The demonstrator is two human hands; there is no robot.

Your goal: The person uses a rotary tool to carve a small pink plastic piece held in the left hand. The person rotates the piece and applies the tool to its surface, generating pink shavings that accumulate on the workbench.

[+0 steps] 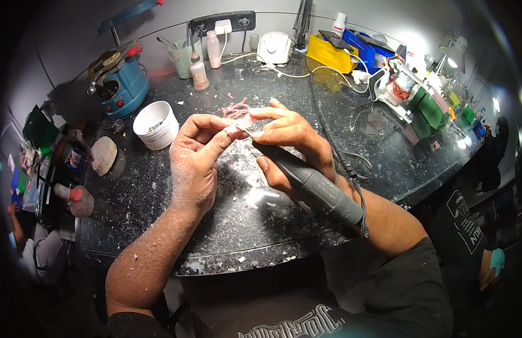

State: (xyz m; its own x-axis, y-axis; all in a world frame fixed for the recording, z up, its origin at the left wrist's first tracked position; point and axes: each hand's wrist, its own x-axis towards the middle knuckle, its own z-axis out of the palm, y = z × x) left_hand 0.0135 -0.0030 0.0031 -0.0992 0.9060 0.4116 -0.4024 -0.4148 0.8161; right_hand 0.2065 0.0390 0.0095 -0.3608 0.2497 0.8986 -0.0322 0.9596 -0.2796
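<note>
Over the dark speckled bench (244, 225), my left hand (196, 149) pinches a small pink and whitish piece (233, 129), perhaps a dental part, between thumb and fingers. My right hand (297, 132) grips a dark grey rotary handpiece (317, 186) like a pen. Its thin tip points at the pink piece; fingers hide whether they touch. Fingertips of both hands meet around the piece. Pale dust coats my left hand and forearm. Just beyond the fingers lies a bundle of thin pink strips (236, 109).
A white jar (155, 127) stands left of my left hand, near a pale plaster block (104, 156) and a blue machine (123, 90). Bottles (199, 73), a white box (274, 48) and a yellow bin (330, 54) line the back. A coiled cord (335, 132) runs beside my right hand.
</note>
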